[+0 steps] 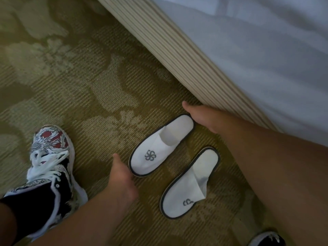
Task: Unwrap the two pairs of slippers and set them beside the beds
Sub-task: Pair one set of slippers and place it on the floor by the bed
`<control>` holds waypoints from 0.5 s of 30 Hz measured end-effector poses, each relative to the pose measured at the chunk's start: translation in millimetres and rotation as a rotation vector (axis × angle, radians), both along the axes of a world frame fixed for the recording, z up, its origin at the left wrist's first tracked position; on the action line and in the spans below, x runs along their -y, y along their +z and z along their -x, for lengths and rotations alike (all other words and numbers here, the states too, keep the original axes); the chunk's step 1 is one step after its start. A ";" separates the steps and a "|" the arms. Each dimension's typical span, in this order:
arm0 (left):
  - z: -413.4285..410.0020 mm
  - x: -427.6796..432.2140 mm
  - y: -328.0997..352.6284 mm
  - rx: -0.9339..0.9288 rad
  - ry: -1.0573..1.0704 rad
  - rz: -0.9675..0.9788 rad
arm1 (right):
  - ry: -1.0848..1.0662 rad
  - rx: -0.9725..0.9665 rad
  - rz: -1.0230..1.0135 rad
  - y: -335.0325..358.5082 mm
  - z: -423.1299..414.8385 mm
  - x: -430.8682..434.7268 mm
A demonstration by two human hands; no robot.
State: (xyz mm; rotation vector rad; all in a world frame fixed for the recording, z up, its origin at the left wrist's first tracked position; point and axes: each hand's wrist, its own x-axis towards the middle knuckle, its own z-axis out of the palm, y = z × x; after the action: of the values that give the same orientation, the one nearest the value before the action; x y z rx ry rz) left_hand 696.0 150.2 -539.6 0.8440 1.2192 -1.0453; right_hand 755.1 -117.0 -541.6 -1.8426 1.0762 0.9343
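Two white slippers with dark trim and a grey swirl logo lie unwrapped on the carpet beside the bed (204, 71). The farther slipper (159, 148) has its heel toward the bed, and the nearer slipper (188, 187) lies parallel to it. My left hand (122, 176) touches the toe edge of the farther slipper, thumb raised. My right hand (198, 116) rests against that slipper's heel, thumb spread away and fingertips hidden under the hand. Neither hand encloses anything. No wrapper is in view.
The bed's ribbed beige skirt and white sheet (266, 59) run diagonally across the upper right. My left patterned sneaker (51, 162) stands on the green floral carpet (79, 77) at the left. The other shoe's tip (266, 238) shows at the bottom right.
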 end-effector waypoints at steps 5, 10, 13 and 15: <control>4.5 -2.7 -3.8 -0.021 -0.017 -0.051 | -0.039 0.017 0.003 -10.0 -1.0 0.4; 10.4 -2.6 -9.7 -0.009 0.041 -0.070 | -0.054 0.018 -0.049 -8.4 -9.1 0.3; 11.1 0.0 -9.5 -0.008 0.049 -0.062 | -0.054 -0.022 -0.064 -7.1 -16.3 -0.2; 12.3 1.9 -9.1 -0.013 0.032 -0.063 | -0.044 -0.045 -0.083 -5.2 -18.5 -0.3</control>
State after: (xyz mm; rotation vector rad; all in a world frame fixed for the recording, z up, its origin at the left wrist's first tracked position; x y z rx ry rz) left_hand 683.6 148.3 -548.7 0.8648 1.2789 -0.9923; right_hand 773.6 -116.7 -546.8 -1.7314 1.0854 0.9845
